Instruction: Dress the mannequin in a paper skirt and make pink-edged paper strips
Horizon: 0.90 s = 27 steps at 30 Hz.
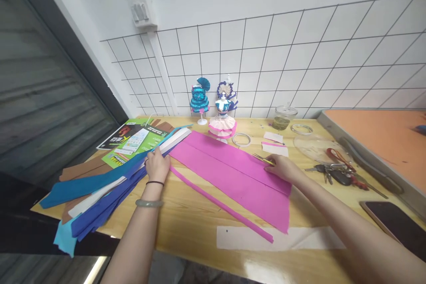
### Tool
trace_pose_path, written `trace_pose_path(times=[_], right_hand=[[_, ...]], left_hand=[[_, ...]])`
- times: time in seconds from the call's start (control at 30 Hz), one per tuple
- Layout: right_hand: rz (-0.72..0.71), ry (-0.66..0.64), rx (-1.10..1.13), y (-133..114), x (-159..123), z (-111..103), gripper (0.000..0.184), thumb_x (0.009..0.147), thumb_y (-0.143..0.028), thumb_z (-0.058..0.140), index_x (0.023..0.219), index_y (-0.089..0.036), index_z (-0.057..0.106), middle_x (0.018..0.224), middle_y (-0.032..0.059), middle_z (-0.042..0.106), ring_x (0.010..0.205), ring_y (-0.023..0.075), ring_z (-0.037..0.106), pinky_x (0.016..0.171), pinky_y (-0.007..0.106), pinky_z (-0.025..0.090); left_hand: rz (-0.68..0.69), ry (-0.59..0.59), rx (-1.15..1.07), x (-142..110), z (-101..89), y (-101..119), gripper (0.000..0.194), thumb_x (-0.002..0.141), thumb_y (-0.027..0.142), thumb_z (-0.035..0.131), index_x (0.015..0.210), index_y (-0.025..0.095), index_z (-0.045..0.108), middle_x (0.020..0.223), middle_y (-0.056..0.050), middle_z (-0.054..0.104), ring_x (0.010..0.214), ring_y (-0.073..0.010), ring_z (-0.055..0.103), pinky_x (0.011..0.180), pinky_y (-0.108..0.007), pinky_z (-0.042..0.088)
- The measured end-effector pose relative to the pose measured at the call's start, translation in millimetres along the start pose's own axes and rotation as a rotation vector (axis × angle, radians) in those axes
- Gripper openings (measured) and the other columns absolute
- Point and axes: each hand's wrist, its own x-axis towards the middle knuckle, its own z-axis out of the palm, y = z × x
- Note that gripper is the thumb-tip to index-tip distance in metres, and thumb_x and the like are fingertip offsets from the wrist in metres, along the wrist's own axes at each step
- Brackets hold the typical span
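My right hand (pixel 281 166) is closed on a small pair of scissors (pixel 264 159), their thin golden blades pointing left. It rests over the far right part of a large pink crepe paper sheet (pixel 233 164), which has a lengthwise fold or edge. A narrow pink strip (pixel 219 204) lies in front of the sheet, one end on a white paper strip (pixel 246 236). At the left, my left hand (pixel 157 165) has its fingers curled over a bundle of blue and white crepe paper strips (pixel 109 202). The undersides of its fingers are hidden.
Two small dress-form figures, one teal (pixel 199 100) and one pink-skirted (pixel 222 122), stand near the wall. Tape rolls (pixel 241 140), a glass jar (pixel 284 117), keys (pixel 339 175) and a phone (pixel 396 222) lie rightward. Printed green sheets (pixel 133 142) sit left.
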Motion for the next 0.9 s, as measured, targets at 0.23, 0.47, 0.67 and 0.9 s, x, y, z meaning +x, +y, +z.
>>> trace_pose_path(times=[0.23,0.47,0.67,0.9], right_hand=[[-0.142,0.14,-0.124,-33.3,-49.1,-13.9,0.025,0.087,-0.018,0.037,0.102,-0.02,0.058,0.099,0.0091,0.063,0.078,0.0212,0.06,0.055,0.027,0.034],[-0.596,0.323,-0.133,-29.6,-117.8,15.0,0.028,0.087,-0.01,0.035,0.105,-0.018,0.054,0.098,0.0088,0.064,0.078,0.0181,0.062,0.061,0.026,0.043],[-0.314,0.287,0.275,-9.4,-122.6,8.9,0.018,0.085,-0.028,0.043,0.098,-0.022,0.054,0.087,0.0042,0.068,0.072,0.0175,0.064,0.061,0.025,0.046],[-0.038,-0.061,0.376,-3.3,-92.2,8.2,0.02,0.075,-0.042,0.052,0.083,-0.024,0.056,0.08,0.0026,0.069,0.07,0.0205,0.063,0.06,0.028,0.045]], left_hand=[[0.376,-0.077,0.266,-9.0,10.7,34.8,0.044,0.075,0.027,0.057,0.117,0.015,0.053,0.113,-0.016,0.051,0.11,-0.0335,0.045,0.095,-0.044,0.036],[0.565,-0.084,0.313,-10.6,17.8,60.8,0.032,0.085,0.022,0.039,0.112,0.016,0.056,0.118,-0.014,0.05,0.116,-0.0314,0.041,0.095,-0.046,0.034],[0.83,-0.381,0.313,-11.7,31.6,73.7,0.033,0.082,0.012,0.039,0.105,0.019,0.06,0.107,-0.007,0.061,0.108,-0.0215,0.049,0.094,-0.035,0.037],[1.031,-0.689,0.372,-15.0,47.1,73.5,0.034,0.065,0.008,0.051,0.092,0.019,0.066,0.09,-0.007,0.063,0.088,-0.0193,0.057,0.08,-0.029,0.043]])
